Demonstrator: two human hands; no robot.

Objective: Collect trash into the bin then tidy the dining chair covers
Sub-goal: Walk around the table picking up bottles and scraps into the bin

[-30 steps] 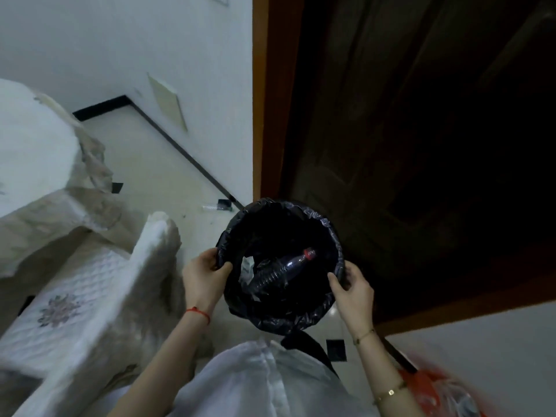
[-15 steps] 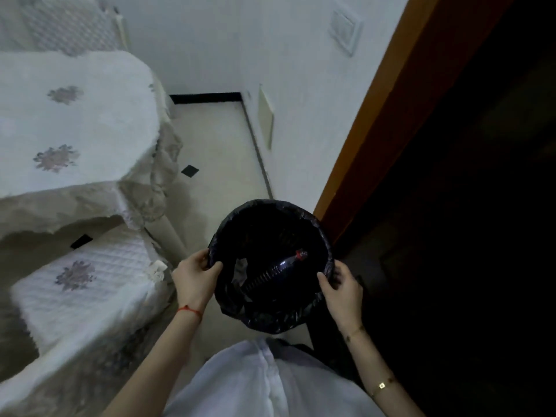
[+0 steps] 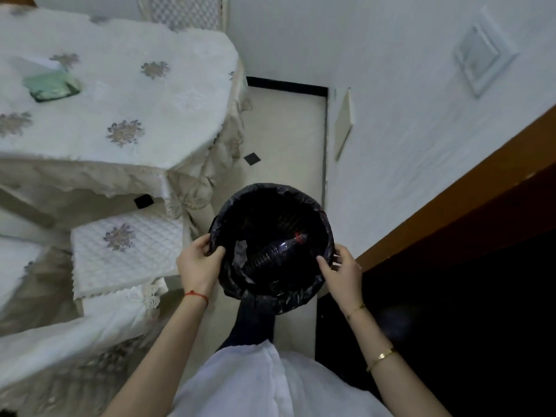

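I hold a round bin point(image 3: 304, 291) lined with a black bag above the floor, in the middle of the view. My left hand point(image 3: 198, 263) grips its left rim, thumb curled over the edge. My right hand point(image 3: 341, 270) grips the right rim. Inside lies a dark plastic bottle point(image 3: 272, 254) with a red cap, next to some pale crumpled trash point(image 3: 239, 254). A dining chair point(image 3: 126, 251) with a white quilted, flower-embroidered cover stands just left of the bin, its covered backrest point(image 3: 75, 341) nearer to me.
A dining table point(image 3: 120, 94) under a white embroidered cloth fills the upper left, with a green tissue pack point(image 3: 51, 85) on it. A white wall point(image 3: 406, 130) and a brown door frame point(image 3: 466, 191) bound the right. A strip of pale floor point(image 3: 285, 130) runs ahead between them.
My view has swung left, away from the dark doorway, bringing the table and chair into sight. Both hands have kept their grip on the bin, which moved with me.
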